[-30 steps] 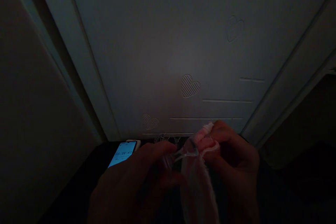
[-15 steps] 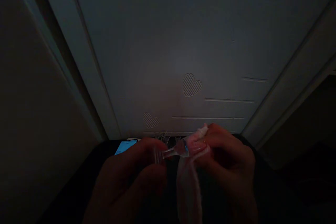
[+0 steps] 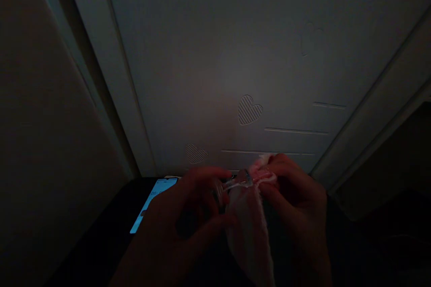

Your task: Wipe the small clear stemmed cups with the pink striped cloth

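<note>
A small clear stemmed glass (image 3: pixel 243 178) lies tilted on its side between my hands, its foot to the left and its bowl to the right. My left hand (image 3: pixel 188 215) curls its fingers around the foot, the thumb lower down; the exact contact is hard to see in the dark. With my right hand (image 3: pixel 292 193) I pinch a pink and white striped cloth (image 3: pixel 251 233) at the mouth of the bowl. Part of the cloth bunches at the rim, and the rest hangs down below the glass.
A lit phone (image 3: pixel 148 204) lies to the left on a dark surface, partly behind my left hand. Ahead stands a pale panel (image 3: pixel 202 76) with engraved hearts and lines. A wall (image 3: pixel 50 143) rises on the left. The scene is very dim.
The glass and my left hand have shifted slightly right, and the left fingers have spread somewhat around the foot. The hanging cloth has swung right and shows wider. More of the phone is visible.
</note>
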Motion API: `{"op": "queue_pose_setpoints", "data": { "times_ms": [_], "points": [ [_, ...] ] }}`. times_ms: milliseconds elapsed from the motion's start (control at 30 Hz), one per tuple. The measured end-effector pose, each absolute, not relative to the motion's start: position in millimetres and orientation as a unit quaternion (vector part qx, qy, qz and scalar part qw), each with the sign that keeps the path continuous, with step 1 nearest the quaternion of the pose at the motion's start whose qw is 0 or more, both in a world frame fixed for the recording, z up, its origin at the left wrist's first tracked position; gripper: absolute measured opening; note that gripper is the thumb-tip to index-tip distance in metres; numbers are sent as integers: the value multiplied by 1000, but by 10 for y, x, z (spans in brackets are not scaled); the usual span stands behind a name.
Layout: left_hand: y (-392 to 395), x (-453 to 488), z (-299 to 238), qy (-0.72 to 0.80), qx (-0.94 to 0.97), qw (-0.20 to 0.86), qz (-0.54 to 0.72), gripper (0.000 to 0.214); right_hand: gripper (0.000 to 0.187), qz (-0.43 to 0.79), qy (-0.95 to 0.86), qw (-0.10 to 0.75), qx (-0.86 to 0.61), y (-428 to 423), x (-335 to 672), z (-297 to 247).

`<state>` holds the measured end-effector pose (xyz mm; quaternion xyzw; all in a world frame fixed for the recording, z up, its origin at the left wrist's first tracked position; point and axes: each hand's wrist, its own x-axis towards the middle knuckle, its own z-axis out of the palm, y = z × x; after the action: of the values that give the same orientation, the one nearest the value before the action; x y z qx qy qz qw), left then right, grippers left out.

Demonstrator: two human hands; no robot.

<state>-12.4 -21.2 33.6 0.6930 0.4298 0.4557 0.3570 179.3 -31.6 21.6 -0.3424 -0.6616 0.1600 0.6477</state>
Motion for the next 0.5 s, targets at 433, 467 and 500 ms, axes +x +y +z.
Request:
{"op": "queue_pose_setpoints", "data": {
  "times_ms": [433,467,500],
  "points": [
    [-273,-139,335,439,683,329,482,13,11,196,-640,690,-275,-303,1685,174],
    [-280,-134,346,440,687,336,470,19,12,193,-643,688,-277,-302,1688,175],
    [-284,-130,355,442,693,337,460,22,13,191,-645,685,-279,-300,1693,177]
  ]
}}
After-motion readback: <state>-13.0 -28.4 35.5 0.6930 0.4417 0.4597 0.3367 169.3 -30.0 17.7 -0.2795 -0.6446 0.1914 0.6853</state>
